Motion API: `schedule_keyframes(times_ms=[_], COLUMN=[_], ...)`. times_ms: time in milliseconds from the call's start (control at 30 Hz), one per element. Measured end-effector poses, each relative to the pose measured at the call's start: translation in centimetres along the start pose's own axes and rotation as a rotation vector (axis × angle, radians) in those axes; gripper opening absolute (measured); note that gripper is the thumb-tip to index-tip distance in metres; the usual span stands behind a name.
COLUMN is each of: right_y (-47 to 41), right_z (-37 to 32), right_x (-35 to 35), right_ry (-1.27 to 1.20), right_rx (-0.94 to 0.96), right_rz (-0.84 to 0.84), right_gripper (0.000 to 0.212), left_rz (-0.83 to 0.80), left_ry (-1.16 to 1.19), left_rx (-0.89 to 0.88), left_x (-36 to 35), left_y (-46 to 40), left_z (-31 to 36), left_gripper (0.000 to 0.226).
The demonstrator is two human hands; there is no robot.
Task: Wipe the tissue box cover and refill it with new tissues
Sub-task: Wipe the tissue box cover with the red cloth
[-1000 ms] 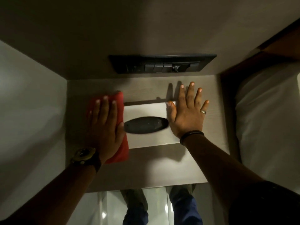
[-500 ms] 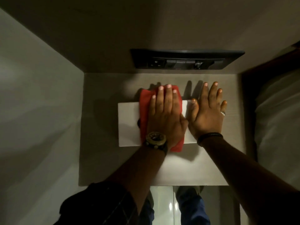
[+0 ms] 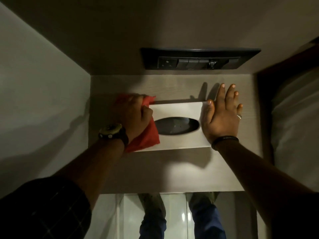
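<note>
A white tissue box cover (image 3: 177,110) with a dark oval opening (image 3: 176,125) lies flat on a pale bedside shelf (image 3: 172,169). My left hand (image 3: 133,116) sits at the cover's left end, fingers curled around a red cloth (image 3: 148,135) that drapes over that end and its far corner. My right hand (image 3: 222,116) lies flat with straight fingers on the cover's right end, holding it down. No tissue shows in the opening.
A dark switch and socket panel (image 3: 198,60) is set in the wall behind the shelf. A light side wall (image 3: 34,83) closes the left. White bedding (image 3: 296,118) lies to the right. Below the shelf's front edge are my legs (image 3: 181,221) and a glossy floor.
My left hand swept the red cloth from the cover's middle back to its left end, and its fingers curled around the cloth. The oval opening is uncovered again. My right hand stayed put.
</note>
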State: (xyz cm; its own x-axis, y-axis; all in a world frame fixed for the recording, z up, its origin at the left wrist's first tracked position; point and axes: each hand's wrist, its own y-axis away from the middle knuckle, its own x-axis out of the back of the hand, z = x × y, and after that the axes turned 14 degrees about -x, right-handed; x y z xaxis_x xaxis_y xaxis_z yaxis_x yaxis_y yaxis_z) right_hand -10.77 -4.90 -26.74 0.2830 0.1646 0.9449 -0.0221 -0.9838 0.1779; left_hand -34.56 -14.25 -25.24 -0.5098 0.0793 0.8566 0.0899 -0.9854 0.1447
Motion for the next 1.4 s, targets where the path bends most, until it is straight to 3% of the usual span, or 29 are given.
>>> schedule_keyframes(times_ms=[133, 300, 433, 600, 767, 1033, 1233, 1400], right_y=[-0.1, -0.1, -0.1, -0.1, 0.0, -0.1, -0.1, 0.0], right_z=[0.0, 0.0, 0.1, 0.0, -0.2, -0.4, -0.2, -0.1], right_x=[-0.1, -0.3, -0.3, -0.2, 0.1, 0.1, 0.0, 0.1], right_ry=[0.008, -0.004, -0.017, -0.017, -0.032, -0.115, -0.154, -0.207], right_rx=[0.000, -0.004, -0.004, -0.012, -0.021, -0.028, -0.069, -0.073], right_rz=[0.008, 0.022, 0.017, 0.007, -0.015, -0.051, -0.043, -0.058], right_gripper=[0.062, 0.061, 0.060, 0.060, 0.061, 0.063, 0.061, 0.061], left_rz=[-0.004, -0.009, -0.025, -0.042, 0.000, -0.132, -0.032, 0.015], left_ry=[-0.176, -0.307, -0.302, -0.324, -0.367, -0.351, -0.373, -0.403], left_rx=[0.030, -0.097, -0.241, -0.434, -0.478, -0.681, -0.686, -0.711], left_x=[-0.9, -2.9, -5.6, -6.1, -4.8, -4.4, -6.7, -6.4], left_y=[-0.1, 0.4, 1.4, 5.8, 8.9, 6.6, 5.2, 5.1], left_z=[1.3, 6.3, 9.4, 7.6, 3.7, 5.0, 9.0, 8.0], left_gripper=[0.060, 0.073, 0.070, 0.069, 0.067, 0.065, 0.059, 0.054])
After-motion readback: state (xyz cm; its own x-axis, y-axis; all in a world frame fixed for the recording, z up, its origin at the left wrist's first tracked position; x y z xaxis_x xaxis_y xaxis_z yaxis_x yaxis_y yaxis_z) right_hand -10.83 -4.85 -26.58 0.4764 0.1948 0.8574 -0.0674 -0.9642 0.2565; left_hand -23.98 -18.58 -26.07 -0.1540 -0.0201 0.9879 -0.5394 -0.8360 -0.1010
